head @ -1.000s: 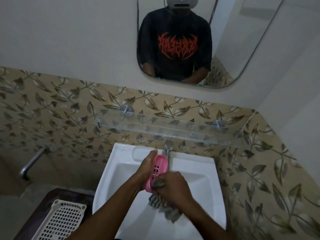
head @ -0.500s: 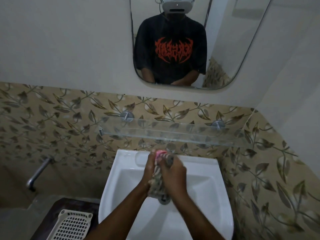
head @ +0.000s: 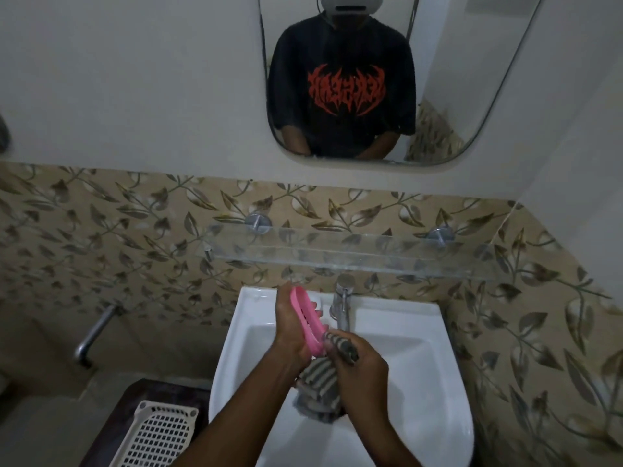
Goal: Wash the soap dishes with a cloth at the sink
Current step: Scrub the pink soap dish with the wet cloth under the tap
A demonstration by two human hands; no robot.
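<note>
Head view shows my left hand (head: 292, 326) gripping the pink soap dish (head: 308, 318) over the sink (head: 435, 362) while my right hand (head: 362, 372) presses the bunched cloth (head: 318, 382) against it, so I judge washing is midway, rinsing left.

My L hand (head: 290, 326) grips pink soap dish (head: 308, 319) over white sink (head: 438, 365); R hand (head: 362, 369) presses striped cloth (head: 318, 382) against its lower end, near tap (head: 343, 303).

White basket (head: 158, 436) cut off at bottom edge
</note>
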